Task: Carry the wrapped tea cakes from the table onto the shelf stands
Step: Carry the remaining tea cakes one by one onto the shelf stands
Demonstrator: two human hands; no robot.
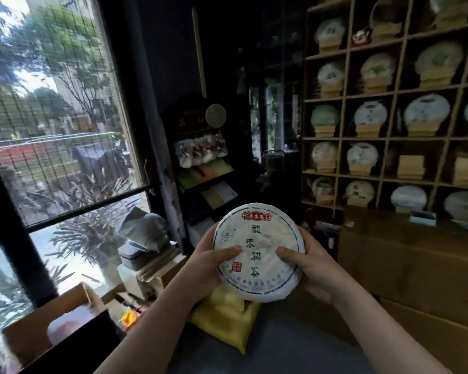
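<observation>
The wrapped tea cake (258, 252) sits in mid-air between both hands, the left hand (208, 261) and right hand (312, 265) gripping opposite rims, thumbs on its printed face. The round disc faces the camera, text upright. Its lower back and the fingers behind are hidden.

The wrapped tea cake (258, 252) reads 酸枣树茶 in green.

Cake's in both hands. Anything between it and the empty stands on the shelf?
Nothing visible blocks it. The wrapped tea cake is held by the left hand and right hand, in open air. Two empty stands sit in open-fronted cubbies up to the right. Cardboard boxes lie below the shelf, not across the path.
</observation>
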